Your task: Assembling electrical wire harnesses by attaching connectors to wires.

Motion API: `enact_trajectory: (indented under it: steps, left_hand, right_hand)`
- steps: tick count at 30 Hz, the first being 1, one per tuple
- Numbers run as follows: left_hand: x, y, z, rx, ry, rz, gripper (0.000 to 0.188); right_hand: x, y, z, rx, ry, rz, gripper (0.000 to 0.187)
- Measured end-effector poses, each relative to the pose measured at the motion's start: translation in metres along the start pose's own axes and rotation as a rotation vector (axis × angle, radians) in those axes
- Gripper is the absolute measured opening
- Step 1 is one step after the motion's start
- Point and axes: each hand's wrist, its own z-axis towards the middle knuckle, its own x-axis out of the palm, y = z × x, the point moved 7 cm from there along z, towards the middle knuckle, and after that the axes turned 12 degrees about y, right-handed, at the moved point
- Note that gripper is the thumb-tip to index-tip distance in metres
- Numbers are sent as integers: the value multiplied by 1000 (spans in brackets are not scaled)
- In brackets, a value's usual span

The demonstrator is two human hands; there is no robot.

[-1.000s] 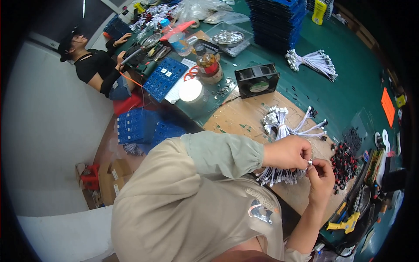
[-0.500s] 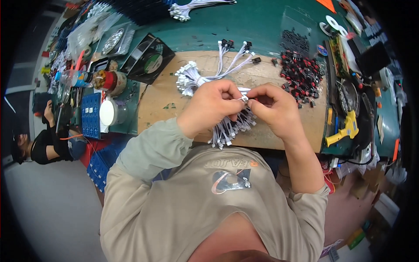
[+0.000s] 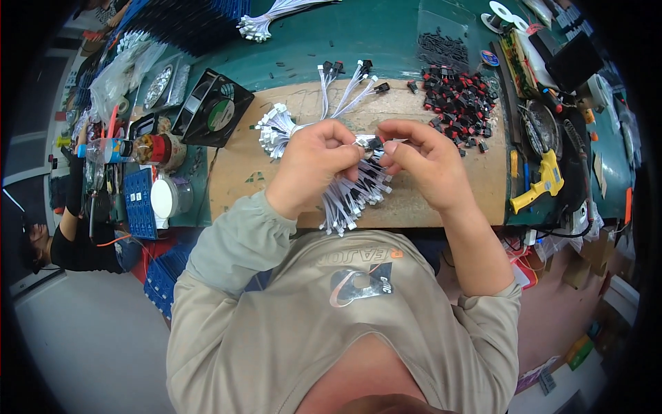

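- Head view, progress: four thin white leads with small black end pieces [image 3: 352, 79] lie fanned on the bare wooden work board [image 3: 455, 186], so I'd judge those finished.
- Left to do, by my read: the thick bundle of short white wires with white plug ends [image 3: 355, 196] in your grip looks mostly unfitted. The heap of small red-and-black plastic parts [image 3: 460, 103] on the board's far right is large. Early in the batch, I'd say.
- Your left hand [image 3: 314, 165]: fist closed around the bundle's middle. White plug ends splay out past your knuckles [image 3: 276, 127] and hang below toward your chest.
- Your right hand [image 3: 424, 162]: thumb and forefinger pinched narrow on one small black end piece on a white lead [image 3: 372, 142], held between both hands, touching both sets of fingertips.
- The piece sits above the board, not resting on it; exact seating is too small to tell.
- Parts heap: beyond your right hand, near but apart.
- Nearby: black square fan [image 3: 214, 110] on the green mat, yellow pistol-grip tool [image 3: 541, 181] at the right edge.
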Motion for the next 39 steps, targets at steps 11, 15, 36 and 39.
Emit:
enact_trajectory:
  steps: [11,15,36,39]
  left_hand:
    - [-27,-2,-1,44,-122,51,7]
    - [-31,-3,7,78,-108,9,7]
    - [-38,0,11,68,-120,43,6]
    - [-36,1,14,59,-90,22,5]
  right_hand:
    - [-161,31,-134,-140,-802,-334,24]
    - [-218,16,-206,3,-1149,-476,29]
    - [-232,-13,-202,-403,-1071,-186,31]
    - [-220,1,-199,-413,-905,-83,30]
